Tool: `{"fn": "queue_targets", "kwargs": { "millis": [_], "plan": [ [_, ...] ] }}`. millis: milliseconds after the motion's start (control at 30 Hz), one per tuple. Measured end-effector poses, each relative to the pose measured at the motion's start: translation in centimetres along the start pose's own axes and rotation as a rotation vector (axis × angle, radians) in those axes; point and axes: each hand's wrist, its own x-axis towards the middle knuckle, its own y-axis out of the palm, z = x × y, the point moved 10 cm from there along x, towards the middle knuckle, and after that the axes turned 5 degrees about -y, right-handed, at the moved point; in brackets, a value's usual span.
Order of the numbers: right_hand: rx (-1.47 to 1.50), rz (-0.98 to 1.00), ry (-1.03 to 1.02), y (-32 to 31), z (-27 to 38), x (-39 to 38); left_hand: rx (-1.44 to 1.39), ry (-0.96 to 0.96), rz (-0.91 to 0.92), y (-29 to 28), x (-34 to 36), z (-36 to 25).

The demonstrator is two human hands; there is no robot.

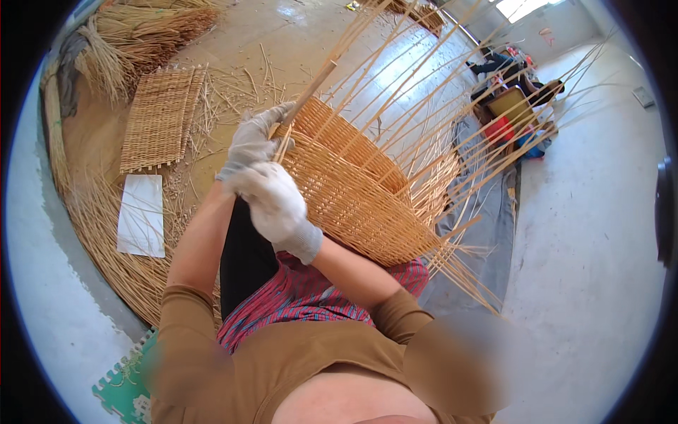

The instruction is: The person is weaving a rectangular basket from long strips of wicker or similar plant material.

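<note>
A half-woven wicker basket [353,201] leans across my lap, its side honey-coloured and its long loose stakes fanning up and to the right. My left hand [258,140], in a pale work glove, is wrapped round the basket's left end, beside a thicker wooden stick [311,92] that slants up from the rim. Just below it, my right hand [274,205], gloved in white, is closed close to the same end. A short strand shows above its knuckles; the right fingertips are partly hidden and blurred, so what they grip is unclear.
On the floor at left lie a flat woven wicker panel [161,119], a white sheet [141,215] and loose wicker rods [116,244]. Bundled rods [148,28] lie at the far left. A grey cloth [480,240] spreads at right; beyond it, a person sits near a yellow container [512,106].
</note>
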Motion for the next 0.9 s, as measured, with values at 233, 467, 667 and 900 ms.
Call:
{"fn": "queue_targets", "kwargs": {
  "millis": [233,467,667,900],
  "plan": [
    [-0.216,0.28,-0.005,1.4,2.3,1.2,0.323,0.037,-0.028,-0.3,0.4,-0.6],
    [0.768,-0.789,0.462,-14.6,-14.2,-14.3,0.567,0.499,-0.327,0.9,-8.2,-5.1],
    [0.434,-0.94,0.847,-16.5,-15.7,-12.2,0.504,0.002,0.137,7.5,-5.0,-2.7],
    [-0.158,-0.405,0.479,-18.6,-14.4,-0.9,0.636,-0.088,0.101,8.5,-4.6,-3.9]
  ]
}}
